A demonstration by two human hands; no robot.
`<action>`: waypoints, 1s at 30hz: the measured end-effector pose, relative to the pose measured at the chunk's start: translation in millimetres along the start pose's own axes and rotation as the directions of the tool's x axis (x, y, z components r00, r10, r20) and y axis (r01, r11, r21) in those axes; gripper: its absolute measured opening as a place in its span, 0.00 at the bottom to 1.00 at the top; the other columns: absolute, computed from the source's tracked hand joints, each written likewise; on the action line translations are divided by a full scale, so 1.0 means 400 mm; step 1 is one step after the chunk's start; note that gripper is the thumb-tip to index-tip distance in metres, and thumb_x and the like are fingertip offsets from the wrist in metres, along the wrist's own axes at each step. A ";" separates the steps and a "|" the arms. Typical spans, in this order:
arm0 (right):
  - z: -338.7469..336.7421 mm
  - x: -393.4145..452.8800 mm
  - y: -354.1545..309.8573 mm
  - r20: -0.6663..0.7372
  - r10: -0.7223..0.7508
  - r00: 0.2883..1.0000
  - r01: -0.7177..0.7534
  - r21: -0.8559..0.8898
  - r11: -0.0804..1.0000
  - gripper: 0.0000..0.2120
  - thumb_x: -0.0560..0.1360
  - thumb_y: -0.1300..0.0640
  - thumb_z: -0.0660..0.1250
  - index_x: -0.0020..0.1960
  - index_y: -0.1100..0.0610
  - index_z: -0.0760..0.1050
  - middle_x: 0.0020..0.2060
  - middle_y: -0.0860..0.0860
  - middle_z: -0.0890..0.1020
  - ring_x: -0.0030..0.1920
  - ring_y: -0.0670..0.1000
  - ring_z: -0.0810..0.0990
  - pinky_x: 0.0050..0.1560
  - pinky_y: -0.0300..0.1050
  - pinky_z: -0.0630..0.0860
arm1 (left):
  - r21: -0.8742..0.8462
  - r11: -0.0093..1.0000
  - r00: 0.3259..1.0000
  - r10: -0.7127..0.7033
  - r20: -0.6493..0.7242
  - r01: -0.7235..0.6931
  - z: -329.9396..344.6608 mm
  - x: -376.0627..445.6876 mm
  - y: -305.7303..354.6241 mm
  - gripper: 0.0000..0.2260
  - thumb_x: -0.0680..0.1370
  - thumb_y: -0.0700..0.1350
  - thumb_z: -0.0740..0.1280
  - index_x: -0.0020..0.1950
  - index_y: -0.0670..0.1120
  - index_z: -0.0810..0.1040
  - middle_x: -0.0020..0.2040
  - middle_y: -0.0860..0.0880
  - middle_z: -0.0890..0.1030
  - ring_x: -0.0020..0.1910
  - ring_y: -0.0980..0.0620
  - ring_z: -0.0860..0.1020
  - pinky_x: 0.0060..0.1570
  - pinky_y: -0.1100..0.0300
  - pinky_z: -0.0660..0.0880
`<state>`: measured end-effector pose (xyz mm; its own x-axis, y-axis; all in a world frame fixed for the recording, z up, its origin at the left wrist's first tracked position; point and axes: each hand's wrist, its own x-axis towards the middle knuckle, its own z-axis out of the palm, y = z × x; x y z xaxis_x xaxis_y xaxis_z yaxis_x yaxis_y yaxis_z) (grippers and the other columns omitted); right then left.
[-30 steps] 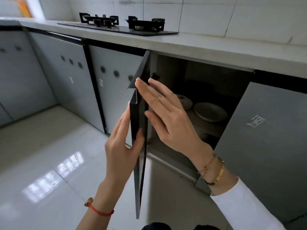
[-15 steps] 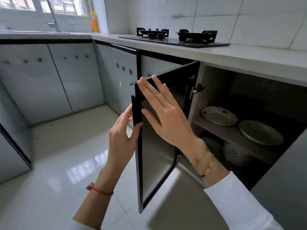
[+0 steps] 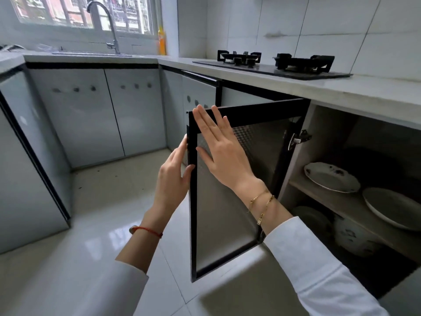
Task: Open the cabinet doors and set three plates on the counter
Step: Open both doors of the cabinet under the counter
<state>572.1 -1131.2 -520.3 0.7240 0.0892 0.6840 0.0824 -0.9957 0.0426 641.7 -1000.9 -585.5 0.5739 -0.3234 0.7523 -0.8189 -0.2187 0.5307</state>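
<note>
A black-framed cabinet door (image 3: 227, 224) under the counter (image 3: 341, 90) stands swung wide open. My left hand (image 3: 173, 179) grips its free vertical edge, thumb on the inner side. My right hand (image 3: 221, 153) lies flat on the door's inner panel with fingers spread. Inside the cabinet, a patterned white plate (image 3: 330, 176) and a plain white plate (image 3: 394, 208) rest on the shelf. A patterned ceramic pot (image 3: 355, 238) and a dark dish (image 3: 312, 217) sit below the shelf.
A black two-burner gas stove (image 3: 273, 62) sits on the counter above the open cabinet. A sink with a curved tap (image 3: 109, 23) lies at the back left under a window. Closed grey cabinet doors (image 3: 109, 115) line the left side. The floor is glossy white tile.
The door has swung further open to the left under both hands. More of the shelf and its plates now shows.
</note>
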 end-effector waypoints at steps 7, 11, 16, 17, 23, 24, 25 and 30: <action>0.008 0.000 0.004 0.003 0.003 1.000 -0.003 -0.029 1.000 0.33 0.80 0.52 0.60 0.79 0.55 0.46 0.80 0.49 0.50 0.79 0.53 0.43 0.80 0.52 0.46 | 0.093 0.994 0.998 0.059 0.006 -0.059 0.005 -0.008 -0.017 0.32 0.77 0.35 0.66 0.78 0.46 0.56 0.72 0.46 0.71 0.70 0.48 0.71 0.68 0.58 0.68; 0.002 0.001 0.004 0.022 0.003 1.000 -0.002 -0.036 0.999 0.33 0.81 0.53 0.60 0.79 0.54 0.46 0.80 0.49 0.49 0.79 0.53 0.43 0.79 0.53 0.47 | 0.120 0.991 0.998 0.061 0.012 -0.062 0.005 -0.010 -0.023 0.33 0.77 0.36 0.66 0.78 0.46 0.55 0.71 0.45 0.71 0.70 0.47 0.71 0.68 0.59 0.67; -0.014 -0.012 0.000 0.016 0.006 1.000 -0.006 -0.037 0.999 0.32 0.81 0.52 0.59 0.79 0.54 0.47 0.80 0.49 0.51 0.79 0.53 0.43 0.79 0.54 0.49 | 0.118 0.991 0.998 0.061 0.014 -0.062 0.003 -0.021 -0.015 0.33 0.77 0.37 0.67 0.78 0.48 0.54 0.72 0.46 0.70 0.70 0.48 0.70 0.68 0.59 0.68; -0.018 -0.014 0.000 0.016 0.005 1.000 -0.004 -0.033 0.999 0.32 0.81 0.52 0.59 0.79 0.54 0.47 0.80 0.49 0.51 0.79 0.53 0.43 0.79 0.54 0.49 | 0.118 0.991 0.998 0.061 0.014 -0.063 0.002 -0.023 -0.011 0.33 0.77 0.37 0.67 0.78 0.47 0.54 0.72 0.46 0.70 0.70 0.48 0.70 0.69 0.58 0.68; -0.038 -0.027 0.002 0.014 -0.006 1.000 0.006 -0.025 1.000 0.32 0.81 0.52 0.59 0.79 0.55 0.48 0.79 0.50 0.52 0.80 0.53 0.44 0.79 0.55 0.50 | 0.112 0.991 0.997 0.073 0.010 -0.074 -0.004 -0.032 0.012 0.31 0.77 0.38 0.66 0.78 0.45 0.57 0.73 0.45 0.69 0.71 0.48 0.69 0.69 0.50 0.69; -0.040 -0.031 0.003 0.009 -0.007 1.000 0.007 -0.028 1.000 0.32 0.81 0.52 0.59 0.79 0.55 0.48 0.79 0.50 0.52 0.80 0.53 0.44 0.79 0.55 0.50 | 0.115 0.990 0.996 0.084 0.005 -0.084 -0.004 -0.034 0.016 0.30 0.78 0.38 0.66 0.77 0.44 0.58 0.73 0.45 0.69 0.72 0.48 0.69 0.69 0.49 0.69; -0.043 -0.036 0.004 0.000 -0.006 1.000 0.006 -0.031 1.000 0.31 0.81 0.52 0.59 0.79 0.55 0.48 0.79 0.50 0.52 0.80 0.53 0.45 0.79 0.54 0.50 | 0.126 0.987 0.995 0.096 -0.003 -0.095 -0.003 -0.037 0.018 0.30 0.78 0.38 0.66 0.77 0.43 0.58 0.73 0.45 0.68 0.72 0.48 0.68 0.69 0.48 0.69; -0.071 -0.066 0.028 -0.038 0.026 0.999 -0.028 -0.052 0.998 0.30 0.81 0.52 0.58 0.79 0.57 0.50 0.79 0.51 0.54 0.80 0.53 0.46 0.79 0.53 0.50 | 0.234 0.952 0.975 0.214 -0.051 -0.197 0.009 -0.049 0.023 0.29 0.78 0.36 0.65 0.77 0.43 0.58 0.78 0.47 0.60 0.77 0.50 0.57 0.74 0.47 0.61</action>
<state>534.4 -1145.4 -517.3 0.6996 0.0618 0.7119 0.0261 -0.9978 0.0611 622.8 -999.8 -596.9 0.3846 -0.3154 0.8675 -0.8943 -0.3603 0.2654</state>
